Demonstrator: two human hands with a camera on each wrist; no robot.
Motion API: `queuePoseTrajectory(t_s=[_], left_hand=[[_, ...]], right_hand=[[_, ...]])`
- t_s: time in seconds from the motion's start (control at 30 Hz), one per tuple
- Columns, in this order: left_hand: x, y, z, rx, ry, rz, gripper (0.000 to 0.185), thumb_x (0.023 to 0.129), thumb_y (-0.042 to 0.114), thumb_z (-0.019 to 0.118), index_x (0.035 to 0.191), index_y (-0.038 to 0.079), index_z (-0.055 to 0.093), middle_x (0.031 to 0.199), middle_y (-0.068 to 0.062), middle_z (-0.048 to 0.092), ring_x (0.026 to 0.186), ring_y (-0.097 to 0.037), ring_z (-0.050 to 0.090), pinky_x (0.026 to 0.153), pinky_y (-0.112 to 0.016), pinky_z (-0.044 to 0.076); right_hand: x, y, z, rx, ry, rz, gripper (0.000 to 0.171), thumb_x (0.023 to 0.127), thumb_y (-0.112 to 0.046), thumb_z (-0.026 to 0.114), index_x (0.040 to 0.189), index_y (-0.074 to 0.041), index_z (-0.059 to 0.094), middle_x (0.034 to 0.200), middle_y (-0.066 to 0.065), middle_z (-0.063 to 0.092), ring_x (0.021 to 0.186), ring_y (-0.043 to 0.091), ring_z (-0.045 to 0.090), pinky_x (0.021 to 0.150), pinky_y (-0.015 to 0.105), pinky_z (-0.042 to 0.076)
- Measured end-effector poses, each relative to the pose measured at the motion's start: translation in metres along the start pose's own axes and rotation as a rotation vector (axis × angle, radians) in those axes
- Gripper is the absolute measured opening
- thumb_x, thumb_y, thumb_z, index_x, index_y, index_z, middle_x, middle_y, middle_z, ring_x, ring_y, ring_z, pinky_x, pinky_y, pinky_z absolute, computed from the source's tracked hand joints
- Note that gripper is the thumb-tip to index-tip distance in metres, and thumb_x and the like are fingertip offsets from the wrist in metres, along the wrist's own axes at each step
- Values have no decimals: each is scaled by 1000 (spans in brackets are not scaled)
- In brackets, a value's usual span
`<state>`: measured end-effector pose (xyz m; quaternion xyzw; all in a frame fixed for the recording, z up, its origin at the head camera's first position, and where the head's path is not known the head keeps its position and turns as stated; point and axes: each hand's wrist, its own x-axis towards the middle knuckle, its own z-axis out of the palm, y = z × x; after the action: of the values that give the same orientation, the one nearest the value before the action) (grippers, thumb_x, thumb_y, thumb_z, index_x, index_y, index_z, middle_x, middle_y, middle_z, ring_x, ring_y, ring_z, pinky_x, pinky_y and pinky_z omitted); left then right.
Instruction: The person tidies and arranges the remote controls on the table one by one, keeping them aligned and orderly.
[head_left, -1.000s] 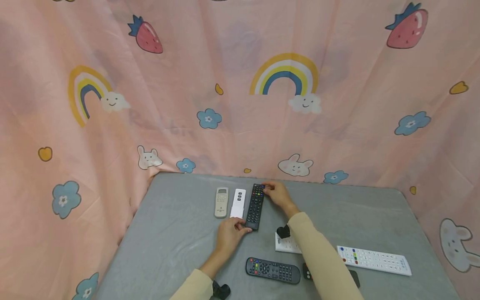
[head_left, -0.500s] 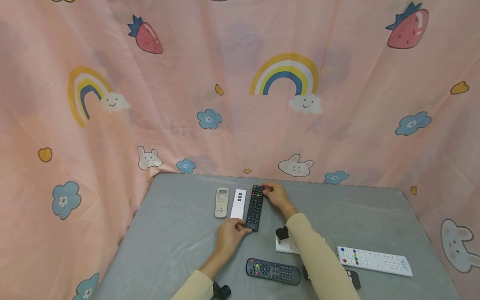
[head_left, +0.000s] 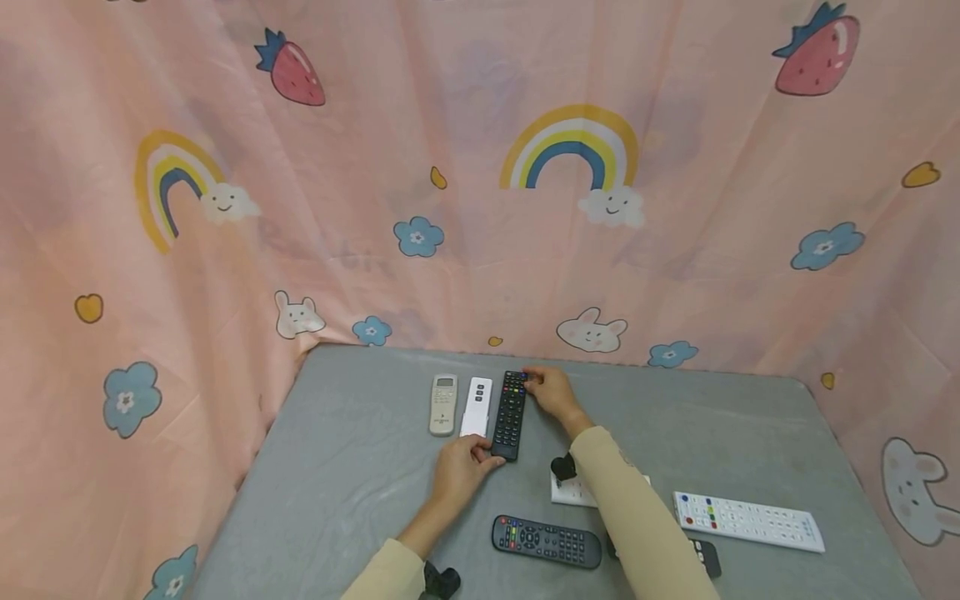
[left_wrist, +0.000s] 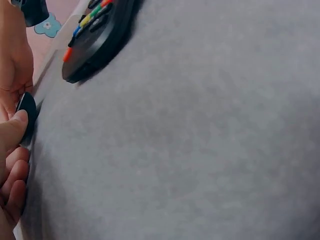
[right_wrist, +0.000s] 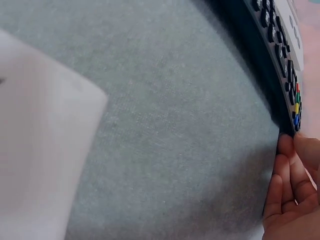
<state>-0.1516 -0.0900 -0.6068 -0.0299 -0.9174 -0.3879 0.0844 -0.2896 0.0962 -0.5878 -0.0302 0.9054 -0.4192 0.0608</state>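
A long black remote control lies at the back of the table, its near end angled slightly left. My left hand holds its near end, the thumb against the edge. At the far right corner, my right hand pinches it between thumb and index finger, as the right wrist view of that hand shows. Just left of it lies a white remote control, its near end partly behind my left fingers. Further left is a beige remote control with a small display.
A dark grey remote control lies nearer on the grey table. Under the right sleeve, a white remote control and a black one show partly. A long white remote control lies at right. A pink patterned curtain hangs behind.
The far end of the black remote control has shifted very slightly toward me and left, with my right hand following. My left hand stays at its near end.
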Motion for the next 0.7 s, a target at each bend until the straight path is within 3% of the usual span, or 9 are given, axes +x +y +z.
queuePoseTrajectory(t_s=[0.4,0.7], left_hand=[[-5,2,-17,-86,-86,-47,14,76,14,82,87,10,75,70,4,69,60,4,53,56,-14,48],[-13,7,-22,-116,-232,74,8,82,9,75,90,10,76,73,5,70,61,6,53,58,-13,49]], right_hand=[[-14,-6,-18,1,-10,-27,33,95,-12,63,127,-1,63,84,8,63,72,15,50,63,23,40],[-36,1,-38,-23,-47,-148,25,94,-9,63,117,1,67,90,13,69,73,13,55,63,22,46]])
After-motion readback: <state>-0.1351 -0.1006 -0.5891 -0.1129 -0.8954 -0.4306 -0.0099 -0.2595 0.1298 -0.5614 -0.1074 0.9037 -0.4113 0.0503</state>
